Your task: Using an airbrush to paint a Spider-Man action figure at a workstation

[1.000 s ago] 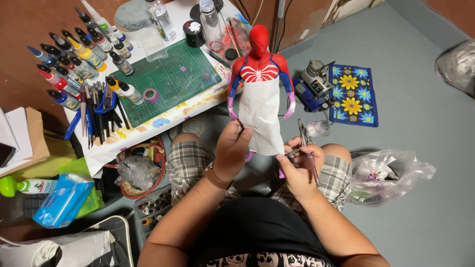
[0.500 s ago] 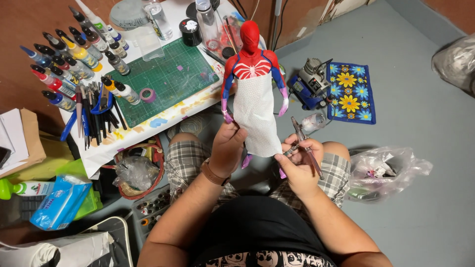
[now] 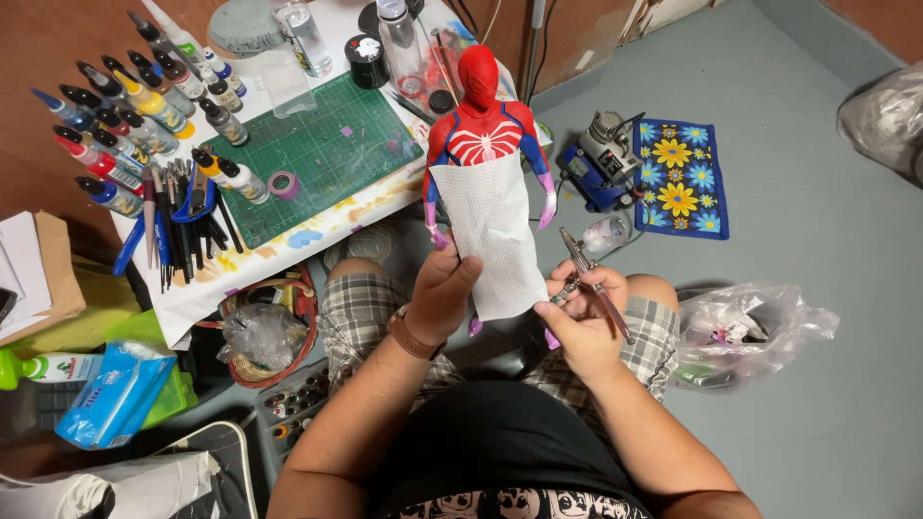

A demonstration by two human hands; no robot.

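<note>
A red and blue action figure [image 3: 481,120] stands upright above my lap, its torso and legs wrapped in a white paper towel [image 3: 500,240]. My left hand [image 3: 442,293] grips the figure through the towel at its lower left side. My right hand [image 3: 582,322] holds a slim metal airbrush [image 3: 591,279] and its fingertips touch the towel's lower right edge. The figure's legs are hidden behind the towel and my hands.
A green cutting mat [image 3: 317,159] lies on the paint-stained table, with several paint bottles [image 3: 125,125], brushes [image 3: 183,226] and jars [image 3: 385,48] around it. A small compressor [image 3: 601,159] sits by a flowered cloth [image 3: 683,178]. A plastic bag [image 3: 745,332] lies at right, a basket [image 3: 264,332] at left.
The figure stays upright in my left hand. My right hand with the airbrush has shifted slightly closer to the towel's lower edge.
</note>
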